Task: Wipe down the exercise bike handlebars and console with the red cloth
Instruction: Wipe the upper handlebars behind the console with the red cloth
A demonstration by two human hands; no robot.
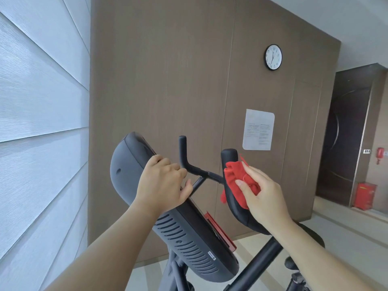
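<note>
The bike's dark grey console (128,177) shows its vented back to me, tilted, and my left hand (163,181) grips its upper right edge. The black handlebars (183,152) rise behind it, one thin upright end in the middle and a thicker padded grip (230,157) to the right. My right hand (264,192) presses the bunched red cloth (237,179) against that padded grip, thumb on the cloth, with a corner hanging down on the left side.
A brown panelled wall with a clock (273,57) and a paper notice (258,129) stands close behind the bike. A pale ribbed wall (42,122) fills the left. The bike frame tube (258,263) and seat run down at lower right. Red boxes (365,196) sit by a dark door.
</note>
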